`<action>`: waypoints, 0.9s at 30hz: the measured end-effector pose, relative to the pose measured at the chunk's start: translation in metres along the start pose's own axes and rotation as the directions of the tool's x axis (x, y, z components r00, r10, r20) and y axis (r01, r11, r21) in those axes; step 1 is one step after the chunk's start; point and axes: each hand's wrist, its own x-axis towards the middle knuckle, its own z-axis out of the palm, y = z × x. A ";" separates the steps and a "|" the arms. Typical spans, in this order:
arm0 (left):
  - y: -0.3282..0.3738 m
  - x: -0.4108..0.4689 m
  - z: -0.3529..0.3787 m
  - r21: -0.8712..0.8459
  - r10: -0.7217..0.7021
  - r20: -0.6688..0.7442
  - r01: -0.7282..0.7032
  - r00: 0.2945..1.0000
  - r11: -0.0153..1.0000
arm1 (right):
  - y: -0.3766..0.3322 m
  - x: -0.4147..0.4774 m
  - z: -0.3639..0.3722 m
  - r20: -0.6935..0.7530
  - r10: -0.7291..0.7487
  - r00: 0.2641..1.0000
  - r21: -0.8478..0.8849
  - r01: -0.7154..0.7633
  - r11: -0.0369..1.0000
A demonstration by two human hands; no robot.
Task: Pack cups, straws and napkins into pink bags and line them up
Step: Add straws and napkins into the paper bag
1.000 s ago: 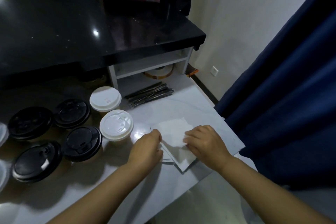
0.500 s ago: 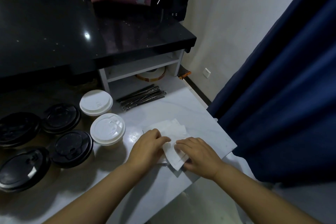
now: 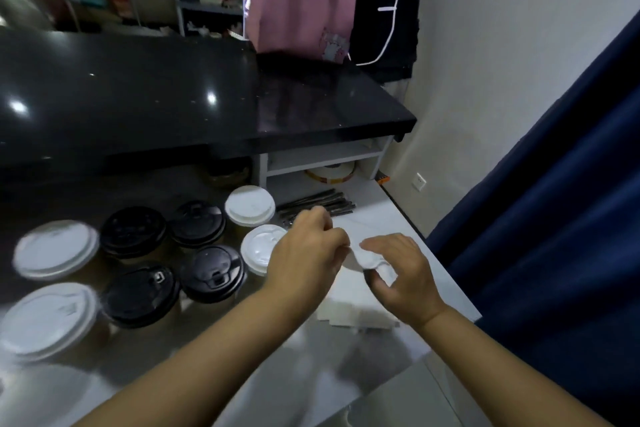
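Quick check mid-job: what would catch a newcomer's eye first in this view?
Mid-frame, the left hand and right hand pinch a white napkin between them, over the napkin stack on the white counter. To their left stands a cluster of cups with black and white lids. A pink bag stands at the back on the black countertop.

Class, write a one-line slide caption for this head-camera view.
Left hand and right hand pinch a napkin above the stack, beside lidded cups; a pink bag stands on the black counter.
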 end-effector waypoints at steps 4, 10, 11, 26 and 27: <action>-0.030 -0.009 -0.072 0.050 -0.048 -0.215 0.060 0.975 0.997 | -0.054 0.049 0.017 -0.111 -0.063 0.992 0.110 0.075 0.991; -0.093 -0.065 -0.184 0.074 -0.201 -0.452 0.261 0.869 0.963 | -0.170 0.113 0.072 -0.051 -0.104 0.993 0.324 0.115 0.939; -0.102 -0.078 -0.204 0.076 -0.216 -0.484 0.286 0.848 0.955 | -0.192 0.121 0.082 -0.034 -0.115 0.993 0.366 0.119 0.923; -0.225 -0.295 -0.470 0.578 -0.674 -0.356 0.719 0.647 0.386 | -0.523 0.198 0.197 -0.085 -0.539 0.838 0.516 0.500 0.696; -0.231 -0.300 -0.474 0.594 -0.721 -0.315 0.721 0.617 0.357 | -0.535 0.201 0.200 -0.060 -0.575 0.816 0.484 0.527 0.698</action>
